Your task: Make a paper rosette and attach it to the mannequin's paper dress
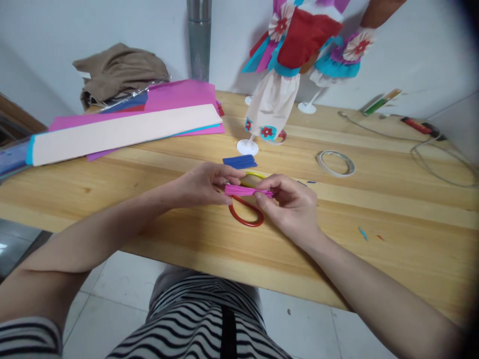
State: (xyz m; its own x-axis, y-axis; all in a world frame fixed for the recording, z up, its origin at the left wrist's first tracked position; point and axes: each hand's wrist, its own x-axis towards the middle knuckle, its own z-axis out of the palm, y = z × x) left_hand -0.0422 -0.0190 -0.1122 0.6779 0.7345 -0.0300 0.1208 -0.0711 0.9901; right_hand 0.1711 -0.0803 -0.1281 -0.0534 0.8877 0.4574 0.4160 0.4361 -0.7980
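Note:
A narrow pleated strip of pink crepe paper (239, 190) is pinched at its right part between the thumb and fingers of my right hand (294, 202). Around the strip's left end, my left hand (204, 184) has its thumb and fingers apart; whether a fingertip touches the paper I cannot tell. Beneath the strip lies a pair of scissors with one red handle loop (245, 223) and one yellow loop (255, 175); the blades are hidden. Just beyond my left fingers rests a pleated dark blue paper piece (240, 161).
Crepe paper sheets (127, 129) and a brown cloth bundle (121, 70) occupy the left. Behind stand a paper-dressed figure (279, 92) on a white base and another (339, 62). To the right are a tape roll (337, 164), a cable (419, 159), a green-handled cutter (376, 105) and paper scraps (362, 233).

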